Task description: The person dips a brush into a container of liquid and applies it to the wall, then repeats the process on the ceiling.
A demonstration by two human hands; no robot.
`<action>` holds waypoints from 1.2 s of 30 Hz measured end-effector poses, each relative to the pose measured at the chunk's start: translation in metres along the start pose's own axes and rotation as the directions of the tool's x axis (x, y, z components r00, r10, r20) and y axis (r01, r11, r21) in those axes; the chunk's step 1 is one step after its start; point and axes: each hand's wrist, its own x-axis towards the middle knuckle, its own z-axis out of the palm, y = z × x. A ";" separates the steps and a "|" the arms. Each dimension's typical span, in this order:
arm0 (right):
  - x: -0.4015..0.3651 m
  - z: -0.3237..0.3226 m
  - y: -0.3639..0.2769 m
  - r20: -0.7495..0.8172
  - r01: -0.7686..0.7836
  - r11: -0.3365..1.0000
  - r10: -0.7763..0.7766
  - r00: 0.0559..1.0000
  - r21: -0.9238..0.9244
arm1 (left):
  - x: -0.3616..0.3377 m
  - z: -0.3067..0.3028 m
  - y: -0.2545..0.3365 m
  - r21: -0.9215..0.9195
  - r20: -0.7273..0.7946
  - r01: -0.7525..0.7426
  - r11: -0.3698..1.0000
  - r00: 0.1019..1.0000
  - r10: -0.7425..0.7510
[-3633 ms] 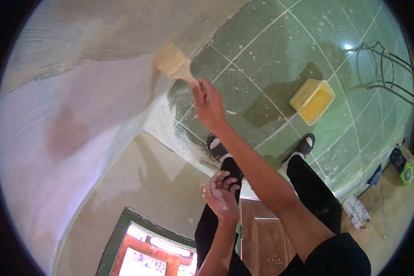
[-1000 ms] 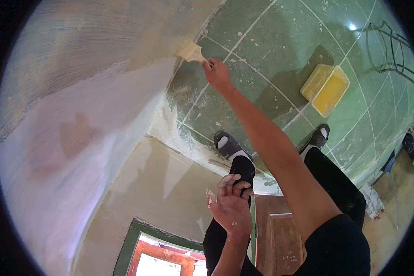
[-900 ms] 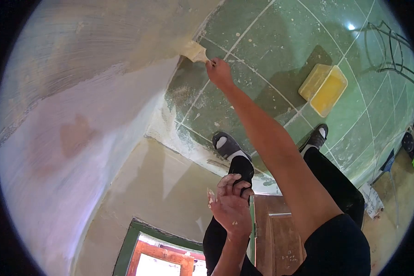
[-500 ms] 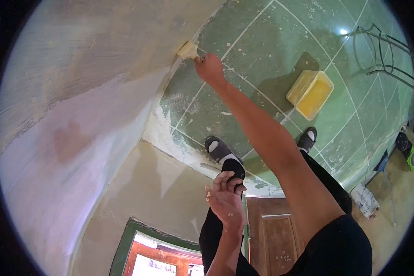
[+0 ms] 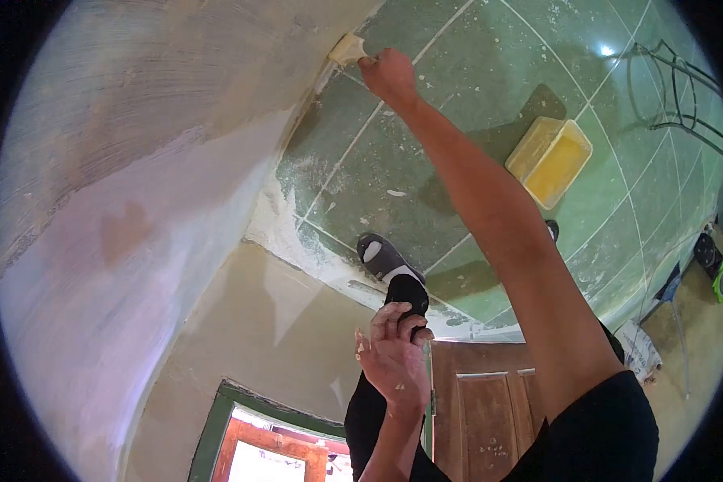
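Observation:
My right hand [image 5: 390,76] is closed around the handle of a wide, flat brush [image 5: 348,51] coated in pale yellow. The brush touches the foot of the wall [image 5: 217,72], where it meets the green tiled floor [image 5: 450,104]. Low in the view, my left hand [image 5: 398,365] is held palm up with fingers apart and loosely bent, nothing in it. Whitish smears mark its fingers. To the right of my outstretched right arm stands a rectangular plastic tub [image 5: 530,149] with yellow liquid inside.
A dark metal frame [image 5: 683,92] lies at the upper right. My sandalled foot [image 5: 381,251] stands near the wall edge. A brown wooden door [image 5: 486,410] and a green-framed opening [image 5: 209,426] are below. A white bag [image 5: 639,353] and a black-and-green object [image 5: 716,269] sit right.
My right hand has moved the brush up and slightly right along the wall's foot. The left hand stays nearly in place. My right arm now covers most of my other foot.

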 end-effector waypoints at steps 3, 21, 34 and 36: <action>-0.028 -0.037 0.009 -0.029 0.121 0.992 -0.120 0.992 0.045 | -0.001 -0.004 -0.004 -0.041 0.044 0.005 0.999 0.999 -0.003; -0.003 -0.065 0.043 0.034 0.161 0.977 -0.157 0.987 -0.137 | -0.001 0.004 -0.002 0.022 0.023 -0.005 1.000 1.000 0.005; 0.018 -0.058 0.022 0.097 0.214 0.957 -0.198 0.975 -0.197 | -0.001 0.007 0.000 0.062 -0.002 0.003 0.998 1.000 -0.003; -0.005 -0.059 0.032 0.136 0.134 0.977 -0.112 0.984 -0.167 | 0.000 0.010 -0.001 0.049 0.016 -0.003 0.999 1.000 0.003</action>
